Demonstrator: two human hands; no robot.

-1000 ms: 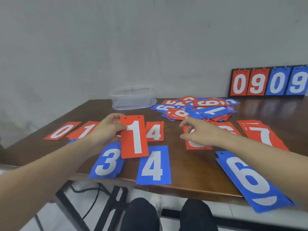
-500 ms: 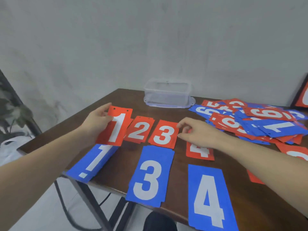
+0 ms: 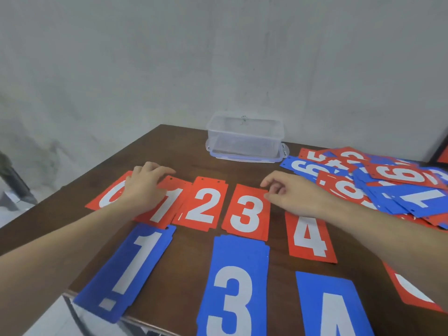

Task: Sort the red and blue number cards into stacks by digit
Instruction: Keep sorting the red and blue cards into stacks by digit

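A row of red cards lies on the brown table (image 3: 189,251): red 0 (image 3: 106,198), red 1 (image 3: 171,204), red 2 (image 3: 201,204), red 3 (image 3: 247,212), red 4 (image 3: 308,236). Nearer me lie blue 1 (image 3: 131,265), blue 3 (image 3: 235,287) and blue 4 (image 3: 334,309). My left hand (image 3: 145,185) rests palm down on the red 1 card, fingers curled over its top left edge, and hides part of the red 0. My right hand (image 3: 291,195) hovers loosely curled between red 3 and red 4, holding nothing. A mixed unsorted pile (image 3: 388,185) lies at the right.
A clear plastic container (image 3: 244,139) stands at the table's far edge by the wall. Another red card (image 3: 409,287) shows partly under my right forearm. The table's front left edge runs close to the blue 1, which overhangs it.
My left hand has carried the red 1 card left and down onto the red 1 stack. My view has swung left. My right hand stays near the red 3.
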